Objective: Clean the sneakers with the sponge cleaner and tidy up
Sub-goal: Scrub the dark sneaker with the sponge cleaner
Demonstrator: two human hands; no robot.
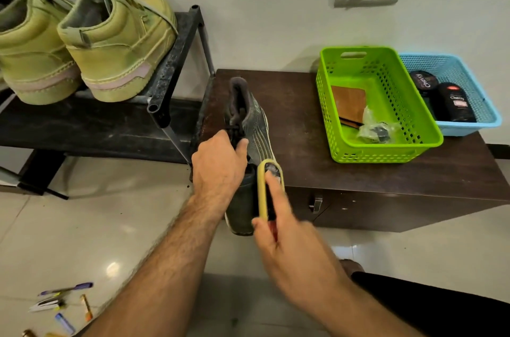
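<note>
A dark grey sneaker (255, 126) with pale side stripes lies tilted over the front left edge of the low dark cabinet (358, 171), toe pointing toward me. My left hand (218, 162) grips it at the laces. My right hand (287, 242) holds the sponge cleaner (266, 184), a yellow-rimmed oval applicator, pressed against the sneaker's right side. My forefinger lies along the cleaner's back. The right hand is slightly blurred.
Two olive-green high-top shoes (116, 44) stand on a black rack (176, 66) at the left. A green basket (386, 149) with a brown cloth and a blue basket (485, 115) with black polish containers sit on the cabinet. Pens and small items (63, 306) litter the tiled floor.
</note>
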